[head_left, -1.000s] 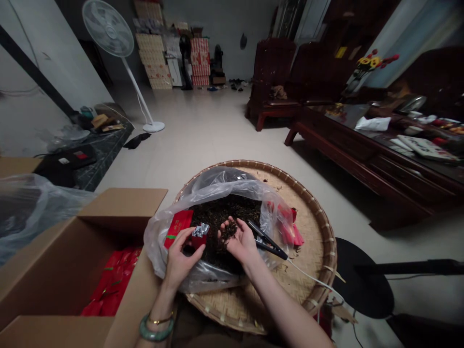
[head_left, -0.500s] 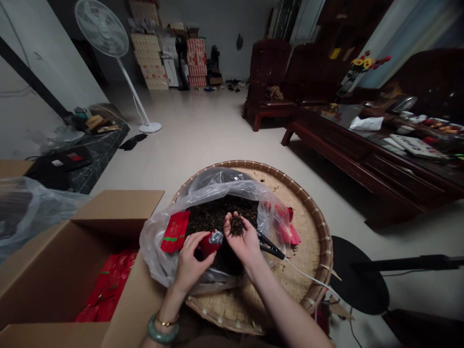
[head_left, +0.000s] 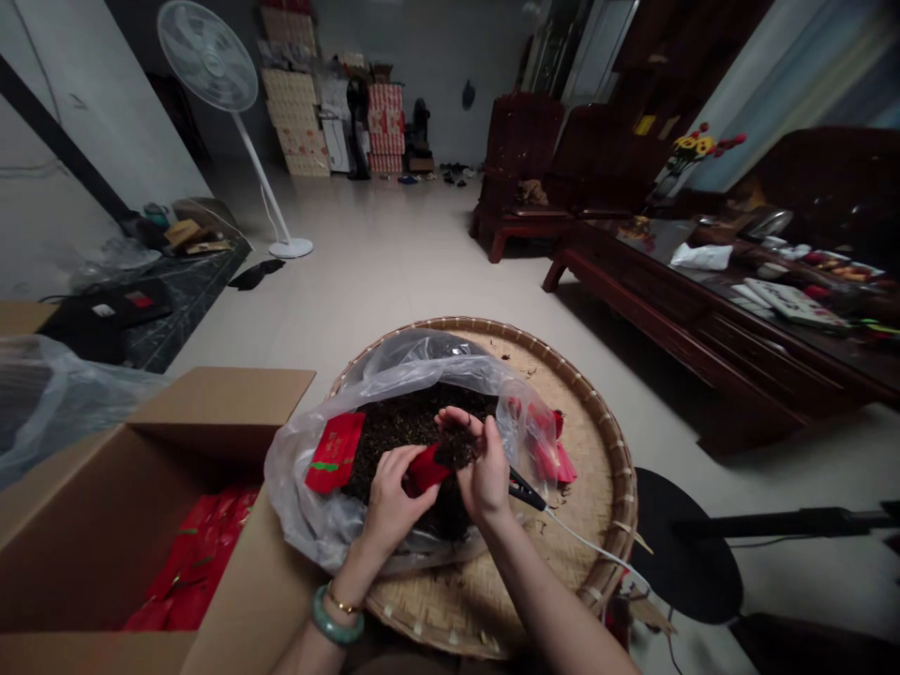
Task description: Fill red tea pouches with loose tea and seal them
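My left hand (head_left: 395, 495) is closed around a small red packet (head_left: 426, 469), its mouth turned to the right. Against that mouth, my right hand (head_left: 487, 472) is cupped and tilted, holding a heap of dark dried tea leaves (head_left: 458, 444). Both hands are over a large clear plastic bag (head_left: 302, 511) full of loose tea leaves (head_left: 394, 427). A flat red packet (head_left: 336, 453) with a green mark lies at the bag's left side. Right of my right hand is a black-handled tool (head_left: 527, 489) with a white cord, its front end hidden.
The bag rests on a round woven bamboo tray (head_left: 591, 478). More red packets (head_left: 555, 459) lie at its right side. To the left, an open cardboard box (head_left: 232, 562) holds several red packets (head_left: 201, 553). A black round stand base (head_left: 693, 553) is on the floor at right.
My right hand has tipped its tea leaves toward the packet, and its fingers have curled up. My left hand has moved right, bringing the packet's mouth against the leaves.
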